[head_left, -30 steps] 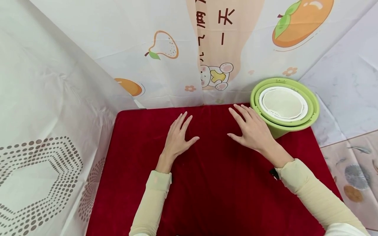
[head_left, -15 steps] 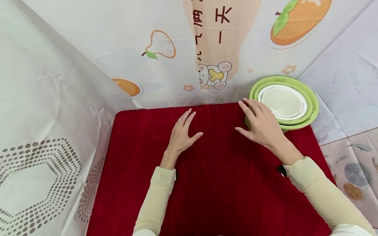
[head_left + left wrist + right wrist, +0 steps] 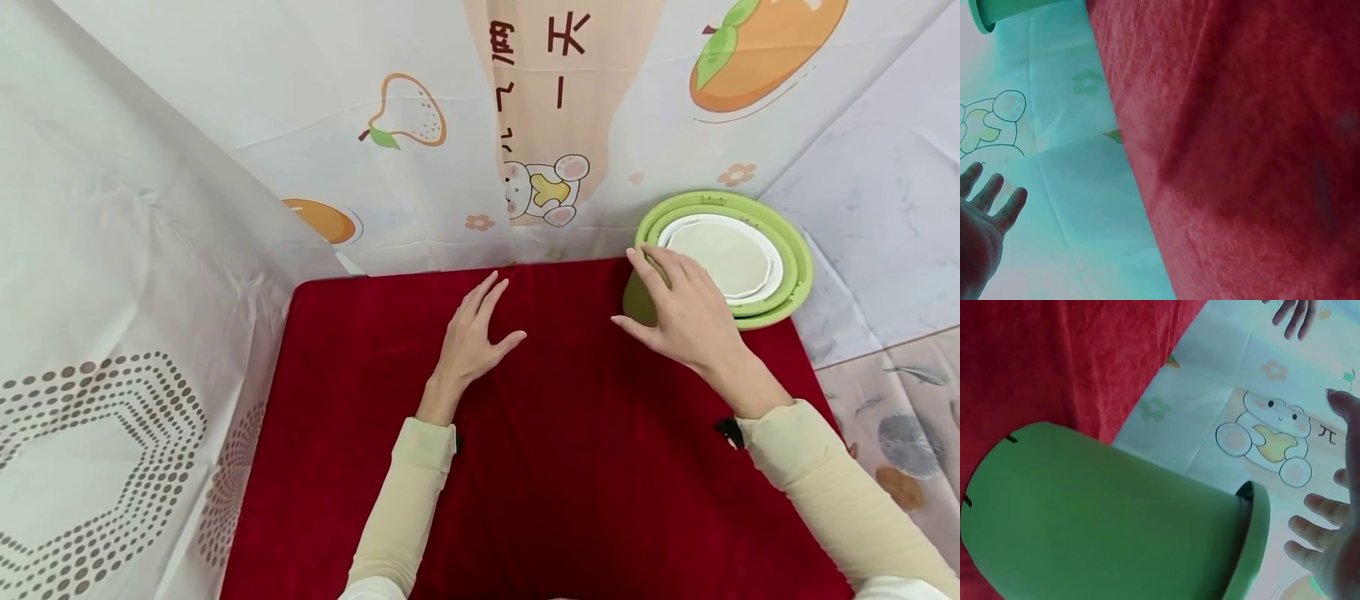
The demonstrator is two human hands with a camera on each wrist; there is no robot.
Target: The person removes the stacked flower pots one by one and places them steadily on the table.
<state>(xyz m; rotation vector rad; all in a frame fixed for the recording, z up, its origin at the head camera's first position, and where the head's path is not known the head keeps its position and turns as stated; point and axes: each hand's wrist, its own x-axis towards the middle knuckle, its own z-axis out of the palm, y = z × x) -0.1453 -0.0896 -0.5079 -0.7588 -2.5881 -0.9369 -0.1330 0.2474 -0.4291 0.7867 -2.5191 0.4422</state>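
Observation:
At the back right corner of the red cloth-covered table stands a green plastic pot (image 3: 797,265), with a second green rim and a white round piece (image 3: 772,283) nested inside. Its tapered side (image 3: 1104,500) and notched bottom edge show in the right wrist view. My right hand (image 3: 693,321), thumb apart from the fingers, hovers in front of the pot and hides part of its rim in the head view. The right wrist view has that hand (image 3: 1338,550) apart from the rim. Over the middle of the table my left hand (image 3: 468,342) is held with fingers extended, holding nothing.
The red cloth (image 3: 525,467) covers the table. A white curtain with printed fruit (image 3: 420,200) hangs along the back edge, and another patterned sheet (image 3: 135,275) borders the left. A marble-patterned sheet (image 3: 885,250) hangs on the right.
My right hand has moved to the right, closer in front of the pot, overlapping more of it. My left hand has shifted slightly right and forward. The pot has stayed in place.

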